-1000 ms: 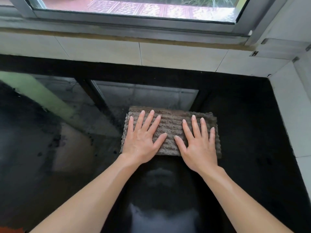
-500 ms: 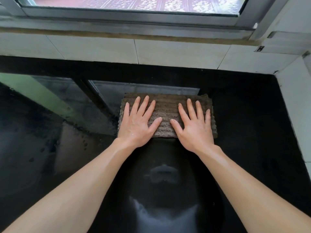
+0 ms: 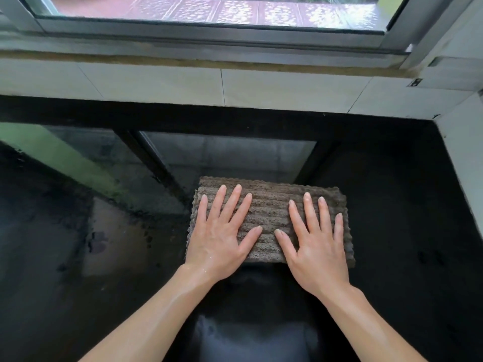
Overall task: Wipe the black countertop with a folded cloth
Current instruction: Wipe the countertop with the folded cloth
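Here, left hand (image 3: 218,242), right hand (image 3: 315,250), flat on folded cloth (image 3: 269,205), black countertop (image 3: 392,205)

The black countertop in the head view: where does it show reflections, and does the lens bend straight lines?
Head view: the glossy countertop mirrors the window as pale panes left of and beyond the cloth; a dim shape reflects between the forearms. Same head view: the tile strip bows, a wide-angle effect; left hand and right hand look sharp in soft daylight.
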